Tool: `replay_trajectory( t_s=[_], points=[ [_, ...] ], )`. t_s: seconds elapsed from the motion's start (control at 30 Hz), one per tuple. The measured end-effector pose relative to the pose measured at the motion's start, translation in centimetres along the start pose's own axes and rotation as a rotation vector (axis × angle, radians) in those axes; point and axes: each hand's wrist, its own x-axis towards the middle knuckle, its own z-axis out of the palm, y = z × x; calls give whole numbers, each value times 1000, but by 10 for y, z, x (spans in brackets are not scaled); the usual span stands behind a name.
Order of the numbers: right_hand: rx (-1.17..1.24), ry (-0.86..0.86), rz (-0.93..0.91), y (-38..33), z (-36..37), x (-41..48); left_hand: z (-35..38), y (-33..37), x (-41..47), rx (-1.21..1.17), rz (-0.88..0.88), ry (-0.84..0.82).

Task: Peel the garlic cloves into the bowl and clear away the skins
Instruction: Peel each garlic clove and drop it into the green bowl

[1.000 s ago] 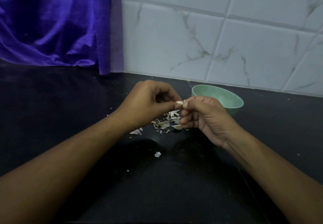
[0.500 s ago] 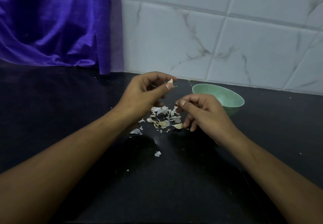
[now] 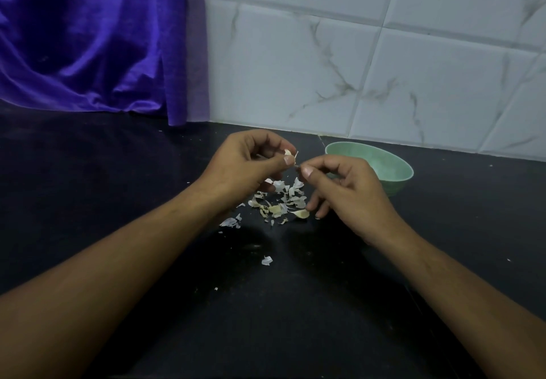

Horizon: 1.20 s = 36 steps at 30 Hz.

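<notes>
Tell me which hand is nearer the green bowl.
Right. The right hand is in front of the green bowl, overlapping its left side; the left hand pinches a garlic clove farther left.

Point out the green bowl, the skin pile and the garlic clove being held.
green bowl [image 3: 384,160]: head view, on its inner wall.
skin pile [image 3: 277,208]: head view, on a yellowish piece near its middle.
garlic clove [image 3: 288,152]: head view, on its exposed pale tip.

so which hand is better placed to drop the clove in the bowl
Left hand, likely: its fingers hold the clove, and the bowl is close. The right hand is nearer it but pinches only a skin strip.
</notes>
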Motion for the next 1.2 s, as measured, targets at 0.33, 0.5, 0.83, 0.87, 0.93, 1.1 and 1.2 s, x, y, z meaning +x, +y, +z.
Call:
replay_trajectory(
  t_s=[0.33,0.5,0.83,0.87,0.93,1.1,1.2],
  points=[
    [75,8,-1,-5,-1,-1,1,-2,0,111,1,-60],
    [23,-4,-2,-5,-2,-1,0,-1,-2,325,111,-43],
    [36,-62,34,-4,-5,-2,-2,2,-4,448,209,-121],
    [73,-46,49,-5,-4,-3,-2,2,-3,439,220,-117],
    [144,-21,89,-6,-2,-3,-1,1,-3,430,242,-105],
    [267,7,176,-9,1,-3,1,-1,-3,405,277,-77],
    [288,13,201,-12,2,-4,2,0,-3,408,283,-81]
  ],
)
